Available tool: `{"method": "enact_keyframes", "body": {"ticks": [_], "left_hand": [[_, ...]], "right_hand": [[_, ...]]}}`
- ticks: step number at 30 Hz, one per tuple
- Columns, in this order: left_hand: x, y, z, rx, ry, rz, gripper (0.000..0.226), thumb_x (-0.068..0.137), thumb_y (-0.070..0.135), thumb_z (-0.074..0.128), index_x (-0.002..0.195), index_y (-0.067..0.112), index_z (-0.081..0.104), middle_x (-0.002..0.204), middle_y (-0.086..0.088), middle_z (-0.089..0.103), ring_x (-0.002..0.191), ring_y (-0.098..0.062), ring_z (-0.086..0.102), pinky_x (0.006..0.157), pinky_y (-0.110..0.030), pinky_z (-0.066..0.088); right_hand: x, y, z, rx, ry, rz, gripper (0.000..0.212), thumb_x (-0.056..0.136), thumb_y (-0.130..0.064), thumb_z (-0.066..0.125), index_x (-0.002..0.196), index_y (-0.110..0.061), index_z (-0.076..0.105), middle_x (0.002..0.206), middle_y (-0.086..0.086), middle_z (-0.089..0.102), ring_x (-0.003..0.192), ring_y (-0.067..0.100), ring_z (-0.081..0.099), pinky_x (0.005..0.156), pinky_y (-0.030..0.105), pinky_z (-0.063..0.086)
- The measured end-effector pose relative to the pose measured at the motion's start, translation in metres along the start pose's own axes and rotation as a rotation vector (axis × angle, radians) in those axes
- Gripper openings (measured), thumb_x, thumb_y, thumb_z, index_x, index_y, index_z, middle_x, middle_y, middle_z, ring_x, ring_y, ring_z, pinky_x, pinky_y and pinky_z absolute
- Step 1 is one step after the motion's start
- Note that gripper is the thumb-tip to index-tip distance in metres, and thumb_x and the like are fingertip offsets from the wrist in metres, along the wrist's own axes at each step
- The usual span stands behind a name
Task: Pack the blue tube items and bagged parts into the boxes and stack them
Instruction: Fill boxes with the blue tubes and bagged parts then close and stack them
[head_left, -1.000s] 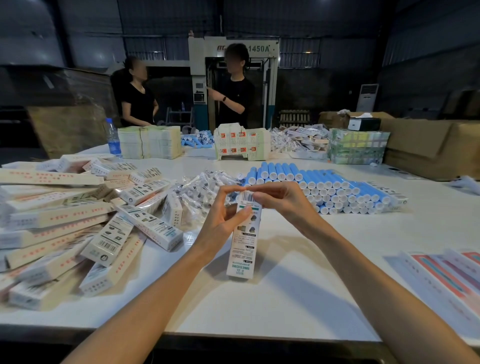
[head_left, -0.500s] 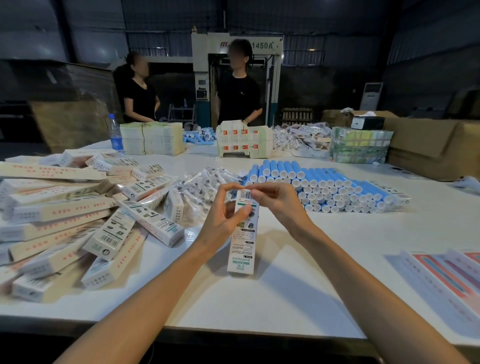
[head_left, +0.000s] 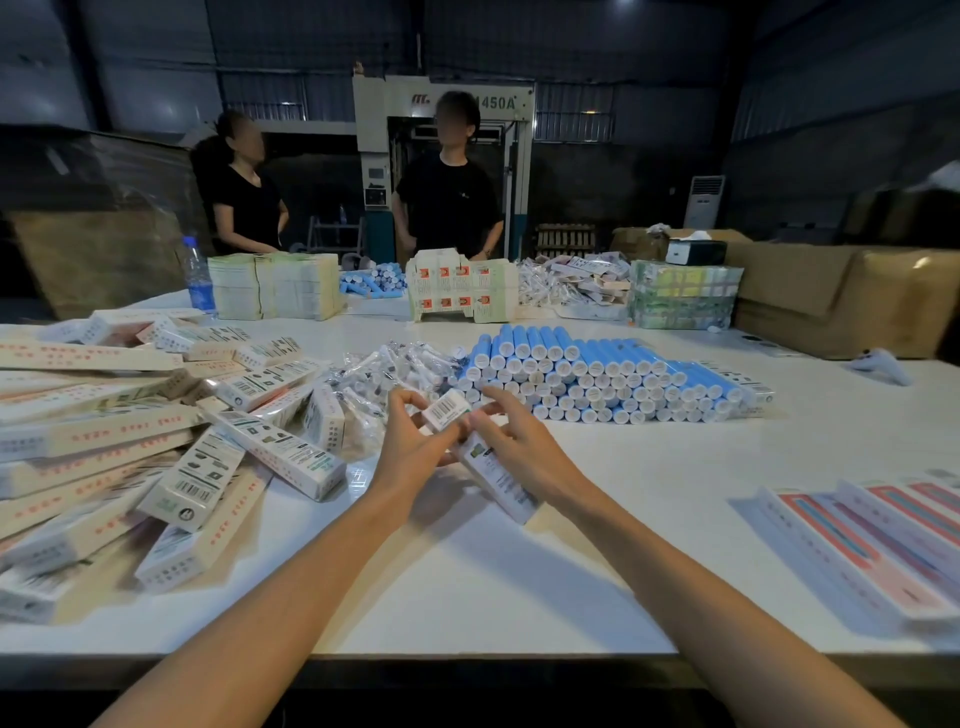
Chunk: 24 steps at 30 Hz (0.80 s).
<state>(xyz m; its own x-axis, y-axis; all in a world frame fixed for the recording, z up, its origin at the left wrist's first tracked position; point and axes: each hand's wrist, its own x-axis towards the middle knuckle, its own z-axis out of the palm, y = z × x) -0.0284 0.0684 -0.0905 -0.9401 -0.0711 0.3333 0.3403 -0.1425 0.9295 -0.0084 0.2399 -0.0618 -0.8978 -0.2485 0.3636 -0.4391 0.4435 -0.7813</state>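
Note:
A long white box (head_left: 496, 475) lies tilted between both hands above the white table (head_left: 519, 571), its barcoded top end toward the far side. My left hand (head_left: 415, 441) grips the box's upper left side near the barcode flap. My right hand (head_left: 514, 441) holds the upper right side, fingers over the top end. Behind the hands lies a heap of clear bagged parts (head_left: 400, 369). A stacked pile of blue tubes (head_left: 597, 379) with white caps sits to the right of the bags. A pile of packed white boxes (head_left: 156, 431) covers the table's left side.
Flat printed sheets (head_left: 872, 540) lie at the right front. At the far edge stand bundles of flat cartons (head_left: 275, 286), a water bottle (head_left: 200, 278), more tubes (head_left: 374, 283) and wrapped packs (head_left: 680, 299). Two people in black stand behind the table. Brown cartons (head_left: 841, 296) sit at right.
The box has tipped from nearly upright to slanting, its lower end swung toward the right. Both hands stay on its top end, and the view has lowered slightly.

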Motion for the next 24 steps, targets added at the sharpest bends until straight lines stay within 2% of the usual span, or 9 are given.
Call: {"method": "enact_keyframes", "body": {"ticks": [2, 4, 6, 8, 12, 15, 19, 22, 24], "left_hand": [[0.001, -0.001, -0.001, -0.030, 0.012, -0.022, 0.057, 0.085, 0.024, 0.091, 0.111, 0.028, 0.041, 0.099, 0.005, 0.080, 0.088, -0.014, 0.079, 0.067, -0.026, 0.062], [0.001, 0.000, -0.001, -0.090, -0.031, -0.033, 0.057, 0.081, 0.028, 0.089, 0.116, 0.028, 0.044, 0.099, 0.004, 0.081, 0.094, -0.017, 0.078, 0.072, -0.028, 0.062], [0.002, 0.000, 0.001, -0.176, -0.099, -0.030, 0.054, 0.082, 0.024, 0.084, 0.121, 0.026, 0.047, 0.101, 0.002, 0.081, 0.098, -0.021, 0.078, 0.077, -0.031, 0.064], [0.003, 0.000, 0.003, -0.260, -0.164, -0.039, 0.054, 0.083, 0.017, 0.082, 0.126, 0.024, 0.049, 0.104, -0.001, 0.079, 0.100, -0.023, 0.079, 0.080, -0.034, 0.065], [0.002, -0.003, 0.003, -0.306, -0.242, -0.070, 0.088, 0.067, 0.040, 0.102, 0.134, 0.021, 0.050, 0.109, -0.006, 0.077, 0.105, -0.024, 0.077, 0.083, -0.034, 0.065], [-0.002, -0.005, 0.008, -0.038, -0.274, 0.046, 0.076, 0.070, 0.052, 0.096, 0.129, 0.032, 0.054, 0.115, 0.006, 0.077, 0.117, -0.015, 0.072, 0.089, -0.024, 0.061], [-0.010, -0.007, 0.020, 0.285, -0.344, 0.170, 0.054, 0.087, 0.036, 0.081, 0.133, 0.037, 0.053, 0.125, 0.024, 0.067, 0.121, -0.005, 0.067, 0.091, -0.016, 0.056], [-0.020, -0.013, 0.027, 0.486, -0.442, 0.293, 0.039, 0.099, 0.021, 0.076, 0.130, 0.037, 0.058, 0.124, 0.022, 0.068, 0.123, -0.006, 0.065, 0.096, -0.024, 0.056], [-0.026, -0.015, 0.030, 0.605, -0.493, 0.380, 0.033, 0.103, 0.017, 0.070, 0.127, 0.039, 0.061, 0.125, 0.022, 0.067, 0.123, -0.007, 0.064, 0.099, -0.025, 0.052]], "right_hand": [[-0.008, 0.004, 0.002, -0.205, -0.024, -0.008, 0.065, 0.103, -0.061, 0.049, 0.157, -0.028, 0.035, 0.147, 0.001, 0.056, 0.121, 0.017, 0.061, 0.099, 0.038, 0.050], [-0.013, 0.000, -0.003, -0.192, -0.027, 0.073, 0.060, 0.102, -0.066, 0.046, 0.150, -0.031, 0.042, 0.135, 0.004, 0.066, 0.111, 0.020, 0.068, 0.095, 0.046, 0.057], [-0.015, -0.002, -0.019, 0.019, -0.112, 0.196, 0.049, 0.103, -0.063, 0.047, 0.136, -0.029, 0.058, 0.116, 0.005, 0.075, 0.092, 0.016, 0.075, 0.087, 0.045, 0.063], [-0.018, 0.000, -0.035, 0.277, -0.272, 0.239, 0.044, 0.104, -0.058, 0.052, 0.128, -0.023, 0.065, 0.111, 0.010, 0.076, 0.095, 0.027, 0.077, 0.083, 0.045, 0.064], [-0.036, 0.007, -0.037, 0.625, -0.370, 0.272, 0.045, 0.106, -0.050, 0.053, 0.143, -0.024, 0.054, 0.121, 0.012, 0.070, 0.099, 0.027, 0.073, 0.078, 0.036, 0.062], [-0.047, 0.009, -0.041, 0.453, -0.218, 0.255, 0.045, 0.103, -0.054, 0.057, 0.140, -0.028, 0.059, 0.117, 0.006, 0.073, 0.090, 0.017, 0.074, 0.074, 0.029, 0.061], [-0.075, 0.011, -0.080, -0.012, 0.128, 0.201, 0.038, 0.099, -0.060, 0.060, 0.127, -0.035, 0.062, 0.106, -0.010, 0.069, 0.079, -0.005, 0.064, 0.065, 0.015, 0.049], [-0.111, 0.024, -0.126, -0.365, 0.313, 0.158, 0.041, 0.098, -0.056, 0.064, 0.128, -0.029, 0.062, 0.101, -0.016, 0.062, 0.080, -0.001, 0.062, 0.060, 0.014, 0.046], [-0.137, 0.035, -0.155, -0.623, 0.423, 0.248, 0.046, 0.096, -0.055, 0.065, 0.133, -0.028, 0.061, 0.118, -0.010, 0.057, 0.090, 0.005, 0.059, 0.072, 0.023, 0.050]]}}
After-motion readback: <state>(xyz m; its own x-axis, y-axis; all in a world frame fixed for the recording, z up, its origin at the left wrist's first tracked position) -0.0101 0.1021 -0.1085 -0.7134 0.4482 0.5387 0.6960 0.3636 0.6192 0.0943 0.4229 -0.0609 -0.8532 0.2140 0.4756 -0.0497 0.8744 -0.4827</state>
